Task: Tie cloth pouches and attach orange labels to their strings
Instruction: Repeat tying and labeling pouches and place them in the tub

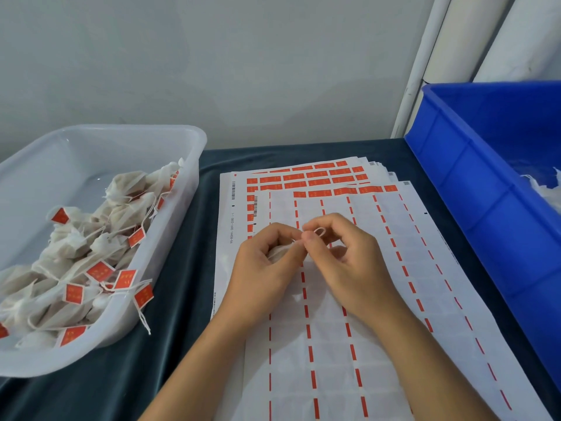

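Observation:
A small white cloth pouch (277,253) sits inside my left hand (264,268), whose fingers curl round it above the label sheets. My right hand (343,256) pinches the pouch's thin white string (318,231), which forms a small loop between the fingertips of both hands. Orange labels (318,180) remain in rows at the far end of the stacked white sheets (334,344); the nearer part of the top sheet is peeled, with only orange strips left. Most of the pouch is hidden by my fingers.
A clear plastic tub (188,153) at the left holds several tied pouches with orange labels. A blue crate (473,165) at the right holds white pouches in its far corner. A dark cloth (182,314) covers the table. White poles stand behind the crate.

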`<state>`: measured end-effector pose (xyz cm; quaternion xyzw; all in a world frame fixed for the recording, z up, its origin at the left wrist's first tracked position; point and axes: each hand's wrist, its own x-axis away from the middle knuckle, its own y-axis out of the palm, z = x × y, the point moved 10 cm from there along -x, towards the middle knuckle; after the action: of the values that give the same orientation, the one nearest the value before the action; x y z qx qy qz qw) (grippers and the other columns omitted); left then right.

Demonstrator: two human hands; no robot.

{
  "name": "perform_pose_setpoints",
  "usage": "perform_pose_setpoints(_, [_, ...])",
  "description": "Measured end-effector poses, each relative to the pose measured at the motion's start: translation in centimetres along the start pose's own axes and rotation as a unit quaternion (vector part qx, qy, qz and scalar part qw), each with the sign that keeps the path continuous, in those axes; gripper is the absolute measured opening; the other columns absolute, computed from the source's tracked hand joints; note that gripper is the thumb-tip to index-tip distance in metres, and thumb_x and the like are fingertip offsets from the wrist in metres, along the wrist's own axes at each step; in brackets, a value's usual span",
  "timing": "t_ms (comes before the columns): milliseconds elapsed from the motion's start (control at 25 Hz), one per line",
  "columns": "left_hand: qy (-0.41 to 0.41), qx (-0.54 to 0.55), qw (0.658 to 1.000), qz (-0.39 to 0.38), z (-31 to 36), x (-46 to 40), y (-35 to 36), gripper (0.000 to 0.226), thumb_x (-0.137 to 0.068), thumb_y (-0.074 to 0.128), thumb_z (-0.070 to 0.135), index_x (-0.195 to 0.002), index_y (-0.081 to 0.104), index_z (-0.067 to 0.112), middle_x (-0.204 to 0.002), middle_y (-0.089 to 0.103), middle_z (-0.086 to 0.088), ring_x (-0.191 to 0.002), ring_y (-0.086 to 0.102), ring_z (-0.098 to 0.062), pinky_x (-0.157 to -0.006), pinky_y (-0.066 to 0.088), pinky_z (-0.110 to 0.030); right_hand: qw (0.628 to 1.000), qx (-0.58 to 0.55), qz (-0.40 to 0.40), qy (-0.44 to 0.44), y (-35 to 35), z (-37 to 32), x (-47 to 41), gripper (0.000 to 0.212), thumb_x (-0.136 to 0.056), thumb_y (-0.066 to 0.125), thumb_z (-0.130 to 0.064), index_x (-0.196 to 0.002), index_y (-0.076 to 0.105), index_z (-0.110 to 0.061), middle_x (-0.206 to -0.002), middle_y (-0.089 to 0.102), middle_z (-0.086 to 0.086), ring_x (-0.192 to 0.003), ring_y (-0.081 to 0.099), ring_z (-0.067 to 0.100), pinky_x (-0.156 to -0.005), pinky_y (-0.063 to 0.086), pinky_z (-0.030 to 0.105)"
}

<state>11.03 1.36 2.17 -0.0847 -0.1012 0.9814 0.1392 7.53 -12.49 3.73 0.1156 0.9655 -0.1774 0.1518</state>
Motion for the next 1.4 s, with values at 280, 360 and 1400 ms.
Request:
perform_pose_setpoints(280, [-0.006, 0.003, 1.0, 0.001, -0.2, 0.0, 0.0, 0.008, -0.098, 0.071, 0.028, -0.093, 0.074, 0.033, -0.087, 0.075, 0.013, -0.086, 0.071, -0.008, -0.073, 0.053, -0.012, 0.999, 0.005, 0.036, 0.032, -1.0, 0.3, -0.2, 0.008, -0.093, 0.066, -0.04, -0.092, 0.064, -0.033, -0.088, 0.068, -0.021, -0.087, 0.069, 0.005, -0.074, 0.056, 0.016])
perform_pose_setpoints(360, [-0.011, 0.002, 1.0, 0.004, -0.3, 0.0, -0.1, 0.005, -0.092, 0.071, 0.037, -0.096, 0.074, 0.034, -0.091, 0.075, 0.014, -0.091, 0.071, -0.008, -0.075, 0.054, -0.012, 0.998, -0.003, 0.049, 0.036, -1.3, 0.2, -0.2, 0.009, -0.09, 0.068, -0.044, -0.089, 0.066, -0.036, -0.087, 0.069, -0.024, -0.086, 0.068, 0.003, -0.073, 0.054, 0.011])
perform_pose_setpoints(1400, [-0.014, -0.015, 0.999, 0.029, -0.8, -0.1, -0.7, 0.009, -0.097, 0.073, 0.03, -0.105, 0.073, 0.034, -0.098, 0.075, 0.019, -0.096, 0.072, -0.006, -0.077, 0.055, -0.013, 0.876, -0.42, -0.074, 0.225, 1.1, 3.2, 0.3, 0.02, -0.084, 0.076, -0.032, -0.102, 0.077, -0.023, -0.081, 0.067, 0.007, -0.075, 0.066, 0.016, -0.075, 0.057, 0.031])
